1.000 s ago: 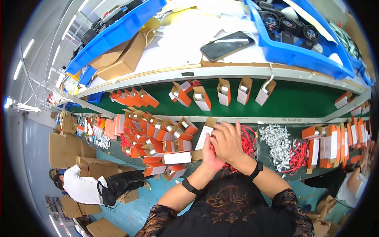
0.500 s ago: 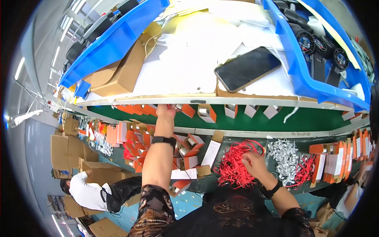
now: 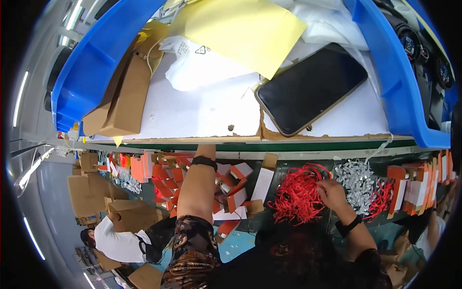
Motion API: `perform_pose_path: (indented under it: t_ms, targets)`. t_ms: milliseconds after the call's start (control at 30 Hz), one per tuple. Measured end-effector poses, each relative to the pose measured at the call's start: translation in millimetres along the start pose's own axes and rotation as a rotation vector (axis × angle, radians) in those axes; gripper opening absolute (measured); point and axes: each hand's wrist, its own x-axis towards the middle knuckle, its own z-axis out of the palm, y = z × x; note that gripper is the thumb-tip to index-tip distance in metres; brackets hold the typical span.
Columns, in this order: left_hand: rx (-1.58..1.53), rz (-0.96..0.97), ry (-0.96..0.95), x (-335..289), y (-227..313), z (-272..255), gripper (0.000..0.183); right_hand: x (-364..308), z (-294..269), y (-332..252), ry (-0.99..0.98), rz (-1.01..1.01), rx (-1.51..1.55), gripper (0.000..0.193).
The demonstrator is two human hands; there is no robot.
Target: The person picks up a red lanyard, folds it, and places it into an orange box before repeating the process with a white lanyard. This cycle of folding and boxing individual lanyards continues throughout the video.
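My left forearm, with a black wristband, reaches forward under the shelf edge. The shelf hides that hand and whatever it touches. My right hand is at the right side of a tangled heap of red ribbons. Its fingers are curled and its fingertips pinch at the ribbon strands. Right of that hand lies a heap of silver-grey ribbons, with more red ribbons beside it. Several open orange-and-white boxes crowd the bench near my left forearm.
On the shelf lie a dark phone, a yellow sheet and a brown carton. Blue bins flank them; the right one holds watches. Orange-and-white boxes stand at right. A person in white is at lower left.
The view has shifted toward the shelf, which looks larger. My left hand, visible earlier at the boxes under the shelf, is now hidden by it. My right hand stays at the red ribbons.
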Motion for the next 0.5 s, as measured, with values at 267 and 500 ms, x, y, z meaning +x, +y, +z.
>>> perform_pose_path:
  t_ms: [267,500]
  targets:
    - [0.14,0.01,0.198,4,3,-24,0.033,-2,-12,5,0.074,0.0,0.021,0.013]
    - [0.79,-0.002,0.225,-7,11,-27,0.039,-36,-12,21,0.028,0.05,-0.009,0.012]
